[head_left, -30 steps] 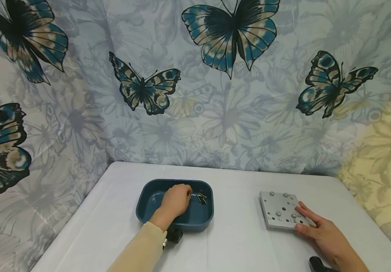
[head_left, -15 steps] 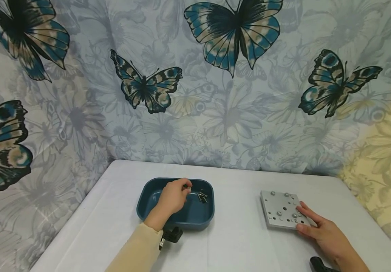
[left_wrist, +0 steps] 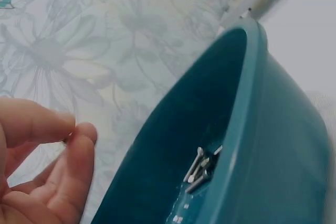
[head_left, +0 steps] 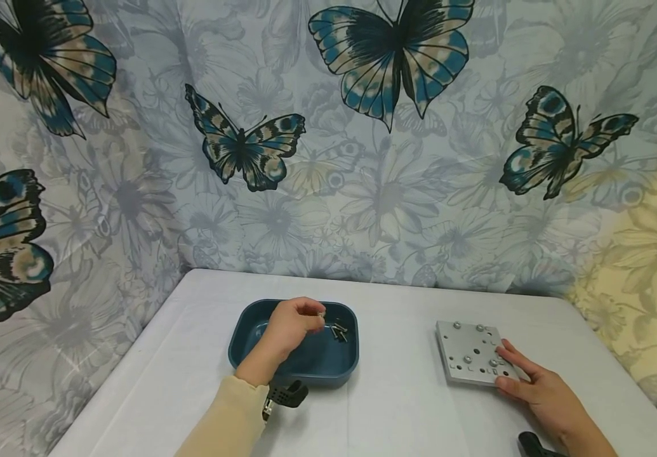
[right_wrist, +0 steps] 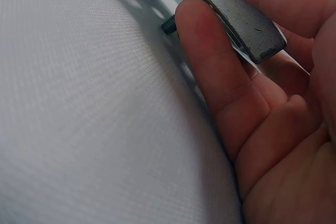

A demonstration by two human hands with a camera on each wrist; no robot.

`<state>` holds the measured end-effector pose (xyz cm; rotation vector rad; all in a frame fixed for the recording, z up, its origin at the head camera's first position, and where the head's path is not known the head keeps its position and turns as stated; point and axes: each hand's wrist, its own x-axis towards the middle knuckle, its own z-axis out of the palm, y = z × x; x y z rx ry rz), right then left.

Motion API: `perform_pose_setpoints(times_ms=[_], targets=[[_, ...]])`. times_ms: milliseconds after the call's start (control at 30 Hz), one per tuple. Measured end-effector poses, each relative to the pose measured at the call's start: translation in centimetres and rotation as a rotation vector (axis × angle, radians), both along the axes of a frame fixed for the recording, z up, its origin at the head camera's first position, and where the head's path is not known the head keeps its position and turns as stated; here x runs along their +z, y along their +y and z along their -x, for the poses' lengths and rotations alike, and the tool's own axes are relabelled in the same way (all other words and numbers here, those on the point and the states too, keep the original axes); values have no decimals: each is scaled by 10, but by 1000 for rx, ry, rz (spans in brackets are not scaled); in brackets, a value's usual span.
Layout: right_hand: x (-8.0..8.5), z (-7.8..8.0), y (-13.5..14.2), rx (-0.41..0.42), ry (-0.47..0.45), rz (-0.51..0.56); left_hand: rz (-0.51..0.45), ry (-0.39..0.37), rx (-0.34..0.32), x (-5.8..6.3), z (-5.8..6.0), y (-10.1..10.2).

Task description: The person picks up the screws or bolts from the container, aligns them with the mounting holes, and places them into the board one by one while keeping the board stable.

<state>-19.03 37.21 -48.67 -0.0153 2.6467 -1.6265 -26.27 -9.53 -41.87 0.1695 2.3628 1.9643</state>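
Observation:
Over the blue tray (head_left: pixel 328 379), my left hand (head_left: pixel 288 330) pinches a small screw (left_wrist: pixel 65 141) between thumb and fingertips, which hide most of it. Several loose metal screws (head_left: pixel 339 332) lie on the tray floor, on its right side; the left wrist view shows these screws (left_wrist: pixel 199 171) past the tray's near wall. My right hand (head_left: pixel 548 397) grips the right edge of a grey metal plate (head_left: pixel 461 346) with holes and several screw heads on top. In the right wrist view, threaded screw ends (right_wrist: pixel 169 24) stick out below the plate (right_wrist: pixel 247 24), next to a finger under it.
A white cloth covers the table (head_left: pixel 397 406). Patterned fabric (head_left: pixel 385 209) with butterflies stands behind and to the sides. A black wrist device (head_left: pixel 288 393) hangs at the left wrist, close to the tray's front wall, and another black device (head_left: pixel 534 444) is below the right wrist.
My left hand has risen from the tray floor, pinching the small screw, and tilted its fingers upward. My right hand and the plate stay in place.

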Motion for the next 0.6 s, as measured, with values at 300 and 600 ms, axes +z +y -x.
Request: perform_pose_setpoints(times_ms=[300, 600], targets=[[2, 0, 2, -13, -45, -33, -80, 38, -45, 5, -2, 13], [4, 1, 3, -8, -22, -77, -131, 2, -199, 9, -7, 58]])
